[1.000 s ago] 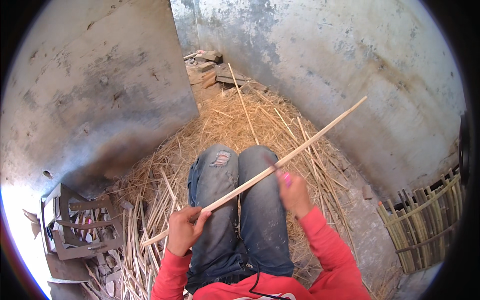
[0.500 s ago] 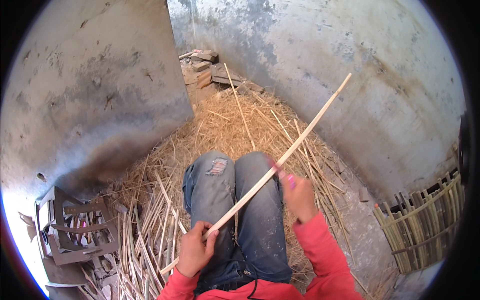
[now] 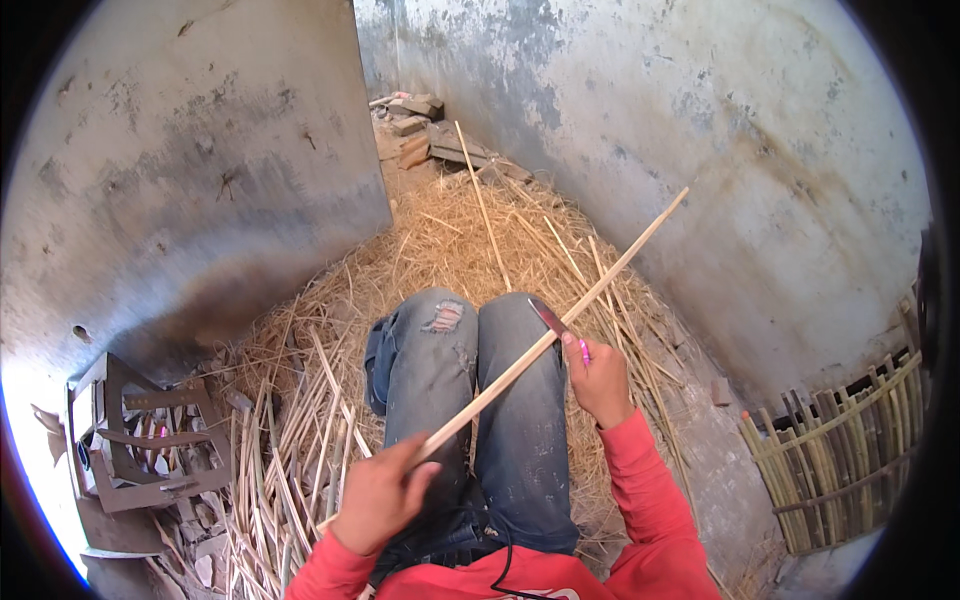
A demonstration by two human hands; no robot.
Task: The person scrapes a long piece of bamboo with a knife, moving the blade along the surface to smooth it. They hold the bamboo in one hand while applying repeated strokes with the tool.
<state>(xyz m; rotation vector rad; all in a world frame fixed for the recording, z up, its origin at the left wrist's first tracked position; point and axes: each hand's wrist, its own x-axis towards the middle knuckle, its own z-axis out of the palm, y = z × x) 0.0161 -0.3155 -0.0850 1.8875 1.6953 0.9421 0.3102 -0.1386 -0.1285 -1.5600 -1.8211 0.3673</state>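
Knife on a bamboo strip over the lap

The left hand (image 3: 378, 497), now lower, grips the bamboo strip (image 3: 545, 342); the right hand (image 3: 598, 378) clenches the knife (image 3: 549, 318) against it, so shaving goes further along.

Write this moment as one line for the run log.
left hand: grips bamboo strip | right hand: holds knife against strip | lap: jeans | ground: straw
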